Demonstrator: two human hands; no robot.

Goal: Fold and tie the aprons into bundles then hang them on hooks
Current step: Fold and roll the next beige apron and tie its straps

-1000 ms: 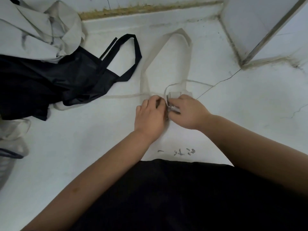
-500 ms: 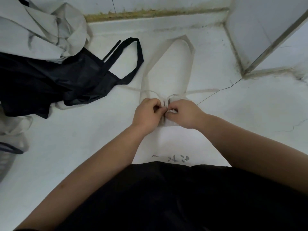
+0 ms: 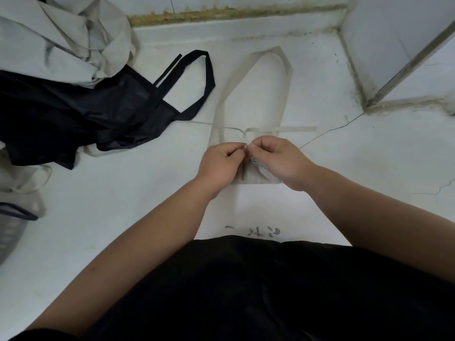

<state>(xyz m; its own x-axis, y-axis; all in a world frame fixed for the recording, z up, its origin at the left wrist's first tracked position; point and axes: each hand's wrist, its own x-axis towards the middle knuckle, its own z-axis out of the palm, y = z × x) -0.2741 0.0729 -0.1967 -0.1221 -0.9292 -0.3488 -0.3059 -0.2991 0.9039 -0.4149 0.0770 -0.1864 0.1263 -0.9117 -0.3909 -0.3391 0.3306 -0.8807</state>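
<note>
A folded pale beige apron bundle [image 3: 256, 174] lies on the white floor in front of me, partly hidden under my hands. Its neck loop [image 3: 285, 70] spreads out beyond it, and its thin ties [image 3: 283, 129] cross just above my fingers. My left hand [image 3: 220, 161] and my right hand [image 3: 278, 158] meet over the bundle, each pinching the tie where the strands cross. A black apron [image 3: 73, 114] lies crumpled at the left with its neck strap looped out. Another pale apron [image 3: 61, 40] is heaped on top of it at the far left.
A white floor [image 3: 123, 205] with a thin crack [image 3: 332, 130] runs to a wall base [image 3: 234, 14] at the back. A white panel with a metal edge [image 3: 406, 65] stands at the right. A grey basket [image 3: 12, 230] sits at the left edge.
Both hands have drawn the ties out and crossed them above the bundle. The tie ends now stretch flat left and right, and the hands sit slightly nearer me.
</note>
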